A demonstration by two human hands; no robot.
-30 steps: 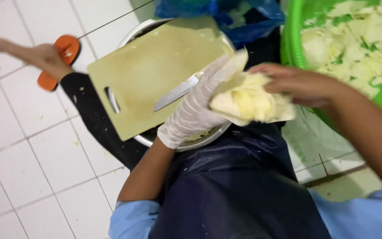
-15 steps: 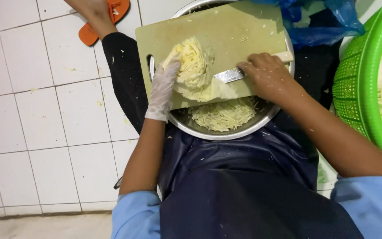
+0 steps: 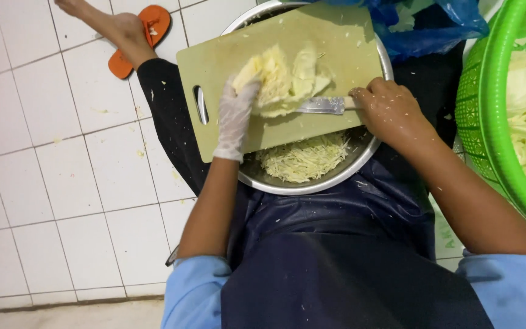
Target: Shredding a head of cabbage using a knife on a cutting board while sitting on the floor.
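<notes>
I'm slicing: my gloved left hand (image 3: 235, 116) is pressing the cabbage wedge (image 3: 281, 76) on the cutting board (image 3: 214, 61) at upper centre, right hand (image 3: 388, 109) clamped on the knife (image 3: 321, 105) (shreds (image 3: 302, 159) filling the steel bowl (image 3: 312, 183) below). Next stroke needs fingertips tucked back.

Pale cabbage wedge (image 3: 281, 76) on the cutting board (image 3: 214, 67); knife (image 3: 321, 105) flat against it

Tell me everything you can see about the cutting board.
The cutting board is pale yellow-green, rectangular, plastic-looking, with a slot handle at its left end. It lies tilted across the metal bowl. A cabbage wedge sits on it, held by the gloved left hand; the right hand lays a knife on it.
</notes>
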